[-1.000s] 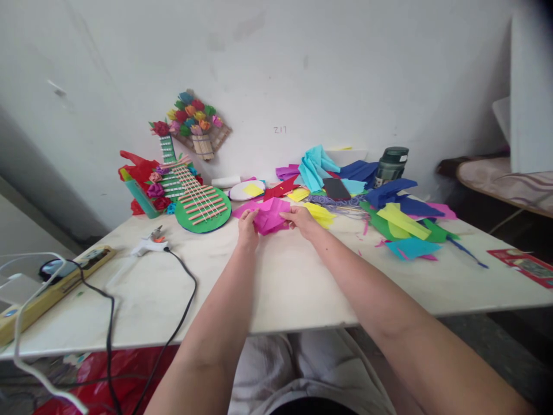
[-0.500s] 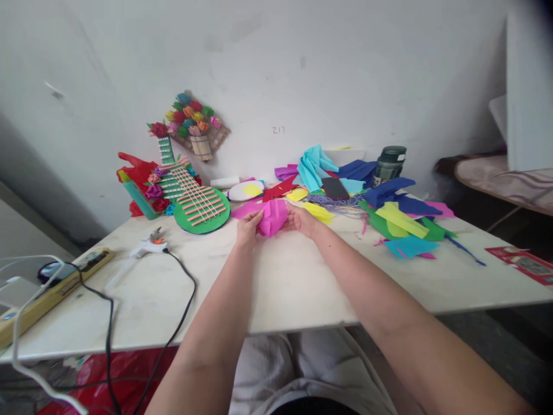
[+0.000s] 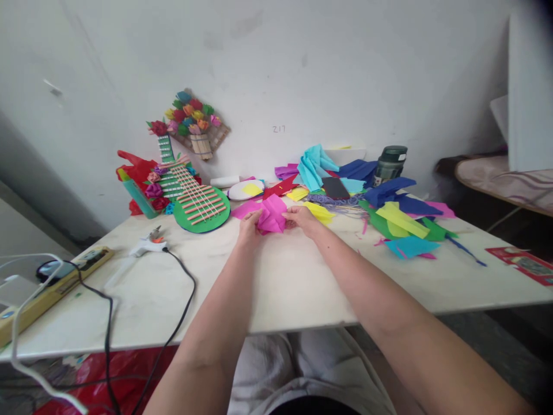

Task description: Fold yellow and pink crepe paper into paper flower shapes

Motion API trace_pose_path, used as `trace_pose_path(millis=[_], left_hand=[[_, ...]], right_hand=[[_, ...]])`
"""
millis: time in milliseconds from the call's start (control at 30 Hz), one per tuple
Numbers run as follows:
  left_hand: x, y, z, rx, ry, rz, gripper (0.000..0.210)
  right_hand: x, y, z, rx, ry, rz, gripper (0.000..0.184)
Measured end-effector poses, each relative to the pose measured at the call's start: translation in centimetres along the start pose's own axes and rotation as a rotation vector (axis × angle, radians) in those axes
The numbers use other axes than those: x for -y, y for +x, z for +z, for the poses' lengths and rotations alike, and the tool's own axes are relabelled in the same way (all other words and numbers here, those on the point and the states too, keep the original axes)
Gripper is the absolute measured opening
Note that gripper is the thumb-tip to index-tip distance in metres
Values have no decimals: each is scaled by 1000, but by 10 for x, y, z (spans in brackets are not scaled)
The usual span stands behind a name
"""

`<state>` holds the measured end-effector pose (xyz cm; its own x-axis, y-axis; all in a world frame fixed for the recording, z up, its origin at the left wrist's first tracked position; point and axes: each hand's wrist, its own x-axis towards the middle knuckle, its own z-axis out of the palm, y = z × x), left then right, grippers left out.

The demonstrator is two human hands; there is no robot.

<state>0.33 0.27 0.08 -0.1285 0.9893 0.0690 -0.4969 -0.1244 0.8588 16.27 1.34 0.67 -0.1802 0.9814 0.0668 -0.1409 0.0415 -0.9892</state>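
Note:
A creased piece of pink crepe paper (image 3: 273, 214) is held a little above the white table (image 3: 302, 282). My left hand (image 3: 250, 223) pinches its left side between thumb and fingers. At the right edge, my right hand (image 3: 299, 218) grips the same paper with thumb and fingertips. More pink paper (image 3: 244, 211) lies flat just behind my left hand. To the left rests a green paper lute (image 3: 203, 210) with string and rolled sticks across its face, trimmed with paper flowers.
A glue gun (image 3: 147, 246) and its black cord lie at the left, near a yellow power strip (image 3: 64, 282). Coloured crepe paper (image 3: 400, 219), purple yarn (image 3: 332, 200), a dark phone (image 3: 334, 188) and a green bottle (image 3: 389, 166) occupy the back right. A paper flower bouquet (image 3: 192, 121) stands against the wall.
The pink paper has turned and opened out, its lower point now less drawn down. My right fingers have shifted from behind it to a pinch on its right edge.

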Motion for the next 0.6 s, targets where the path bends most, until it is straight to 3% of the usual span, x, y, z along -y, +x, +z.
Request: trace_pose_path(millis=[233, 433, 600], left_hand=[[4, 7, -13, 99, 140, 27, 35], [4, 6, -14, 141, 192, 47, 38], [-2, 1, -13, 173, 223, -39, 36]], right_hand=[[0, 1, -7, 125, -56, -12, 16], [0, 1, -4, 75, -68, -22, 15], [2, 0, -6, 49, -91, -56, 17]])
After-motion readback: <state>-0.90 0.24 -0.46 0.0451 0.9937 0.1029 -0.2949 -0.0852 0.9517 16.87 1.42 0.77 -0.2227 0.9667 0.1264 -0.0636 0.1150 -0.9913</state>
